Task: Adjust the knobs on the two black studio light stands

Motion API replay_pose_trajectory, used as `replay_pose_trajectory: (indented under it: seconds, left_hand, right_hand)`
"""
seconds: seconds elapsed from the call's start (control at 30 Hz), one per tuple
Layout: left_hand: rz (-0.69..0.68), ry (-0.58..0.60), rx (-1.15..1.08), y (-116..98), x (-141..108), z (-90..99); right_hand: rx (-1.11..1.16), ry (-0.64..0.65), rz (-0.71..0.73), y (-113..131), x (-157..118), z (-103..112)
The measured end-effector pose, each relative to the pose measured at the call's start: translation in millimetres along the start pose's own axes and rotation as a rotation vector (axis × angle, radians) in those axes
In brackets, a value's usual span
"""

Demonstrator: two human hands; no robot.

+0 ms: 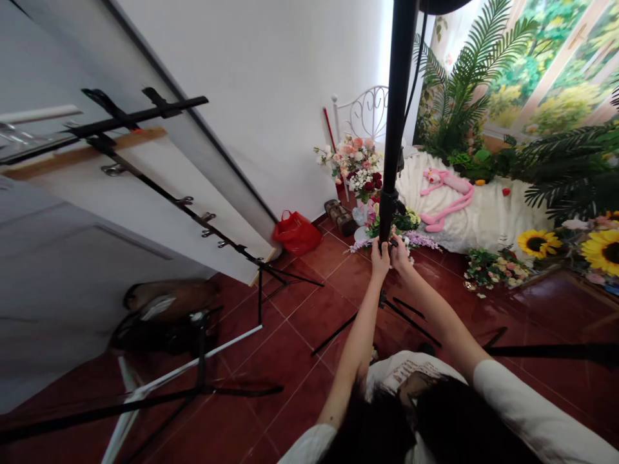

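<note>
A tall black stand [397,96] rises upright in front of me, its pole running out of the top of the view and its legs spread on the red tiled floor. My left hand [380,259] is wrapped round the pole below a thicker collar. Close beside it on the right, my right hand [399,252] has its fingers closed on a small black knob [393,243] at the side of the pole. A black cable hangs along the upper pole. The far sides of both hands' fingers are partly hidden.
Behind the stand are flowers [360,161] and a white-draped bed [488,219] with a pink plush toy [452,187]. Sunflowers [539,243] lie at right. A red bag [296,232] sits by the wall. More stands with clips [193,212] and a white board fill the left.
</note>
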State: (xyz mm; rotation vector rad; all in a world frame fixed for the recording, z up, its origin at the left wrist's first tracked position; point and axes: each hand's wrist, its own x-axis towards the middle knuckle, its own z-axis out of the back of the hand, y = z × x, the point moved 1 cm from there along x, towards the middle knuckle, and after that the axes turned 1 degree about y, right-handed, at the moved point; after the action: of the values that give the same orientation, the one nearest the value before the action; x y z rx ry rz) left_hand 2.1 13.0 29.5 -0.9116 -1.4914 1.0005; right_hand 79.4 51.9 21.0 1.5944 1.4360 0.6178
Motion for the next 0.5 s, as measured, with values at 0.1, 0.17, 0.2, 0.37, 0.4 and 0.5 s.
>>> replay_pose_trajectory:
  seconds: [0.1, 0.17, 0.2, 0.37, 0.4, 0.5]
  left_hand:
    - [0.003, 0.005, 0.007, -1, 0, -0.1]
    - [-0.001, 0.006, 0.013, -2, 0, -0.2]
    - [-0.004, 0.005, 0.014, -2, 0, -0.2]
    - [-0.006, -0.014, 0.014, -1, 0, -0.4]
    - [-0.006, -0.013, 0.015, -1, 0, -0.5]
    - [-0.008, -0.006, 0.011, -3, 0, -0.3]
  right_hand:
    - [-0.069, -0.064, 0.053, 2, -1, -7]
    - [-0.168, -0.086, 0.08, 5, 1, -11]
    - [-0.22, -0.09, 0.093, 7, 1, -14]
    - [-0.431, -0.084, 0.135, 14, 6, -21]
    - [-0.451, -0.083, 0.134, 14, 7, -22]
    - [-0.48, -0.06, 0.137, 16, 7, -23]
